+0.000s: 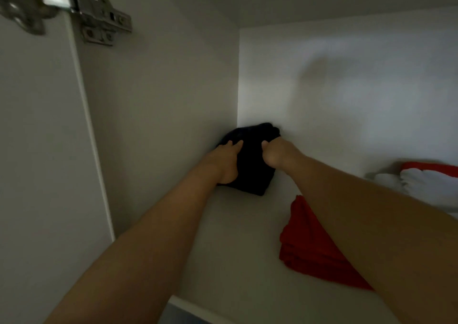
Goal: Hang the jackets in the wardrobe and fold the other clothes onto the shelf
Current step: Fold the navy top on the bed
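My left hand [226, 161] clasps the dark folded garment [252, 175], fingers laid over its top and thumb at its near side. My right hand [275, 154] is curled tight into the cloth's right edge. The bundle sits in the back left corner of the white shelf [235, 249], touching the wardrobe's side wall [161, 100]. A red folded garment [304, 247] lies under my right forearm. A white folded pile [426, 180] sits farther right, with red cloth behind it. A metal hinge [99, 11] is at upper left.
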Demonstrator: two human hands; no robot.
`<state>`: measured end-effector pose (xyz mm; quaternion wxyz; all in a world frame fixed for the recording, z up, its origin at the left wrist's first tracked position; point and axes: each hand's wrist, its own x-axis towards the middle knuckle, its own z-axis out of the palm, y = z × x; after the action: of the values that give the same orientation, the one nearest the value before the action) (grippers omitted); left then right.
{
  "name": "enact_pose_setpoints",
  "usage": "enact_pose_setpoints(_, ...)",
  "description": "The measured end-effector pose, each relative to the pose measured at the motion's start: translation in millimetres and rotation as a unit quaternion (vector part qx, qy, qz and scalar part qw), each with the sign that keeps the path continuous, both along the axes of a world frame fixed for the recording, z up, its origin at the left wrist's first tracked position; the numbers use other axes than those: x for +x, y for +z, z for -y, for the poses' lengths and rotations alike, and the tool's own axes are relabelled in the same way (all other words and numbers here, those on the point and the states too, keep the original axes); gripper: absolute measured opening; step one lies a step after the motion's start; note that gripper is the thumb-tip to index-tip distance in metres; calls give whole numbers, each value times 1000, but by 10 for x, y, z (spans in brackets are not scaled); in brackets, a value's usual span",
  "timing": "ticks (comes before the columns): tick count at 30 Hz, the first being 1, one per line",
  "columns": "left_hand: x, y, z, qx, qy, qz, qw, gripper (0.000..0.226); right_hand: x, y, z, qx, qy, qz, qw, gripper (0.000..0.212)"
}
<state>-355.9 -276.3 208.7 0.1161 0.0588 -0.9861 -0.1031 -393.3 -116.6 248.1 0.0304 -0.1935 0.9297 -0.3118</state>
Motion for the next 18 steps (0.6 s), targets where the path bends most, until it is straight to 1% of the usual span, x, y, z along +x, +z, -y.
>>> enact_pose_setpoints(1,86,84,-53,3,3,-20,1000,84,34,68,-46,-35,-2,-14,999,42)
enact_pose_setpoints(2,175,165,-117,7,9,-44,999,79,93,140,-107,-35,-4,-33,999,42)
enact_pose_setpoints(6,560,404,-434,39,15,-140,989,54,331,288,-393,-128,-8,-82,988,36)
enact_pose_setpoints(8,740,438,-602,66,21,-167,983,55,485,323,-570,-166,-28,-114,979,45)
enact_pose_setpoints(9,823,444,-690,82,24,-188,979,54,571,329,-657,-198,-34,-111,973,49)
enact_pose_setpoints(10,899,446,-776,98,26,-220,970,47,658,332,-751,-219,-30,-103,970,51)
enact_pose_setpoints(12,1080,431,-993,161,37,-288,943,28,896,338,-953,-252,-18,-90,963,52)
enact_pose_setpoints(13,1178,430,-1120,219,29,-311,924,34,1044,350,-1053,-263,-17,-92,960,51)
enact_pose_setpoints(15,1354,402,-1394,325,3,-313,892,53,1299,352,-1266,-275,-26,-111,955,48)
enact_pose_setpoints(16,1447,380,-1534,342,-7,-311,886,56,1407,340,-1371,-278,-32,-120,952,47)
enact_pose_setpoints(18,1614,328,-1798,353,-39,-328,876,55,1639,302,-1594,-278,-49,-138,949,46)
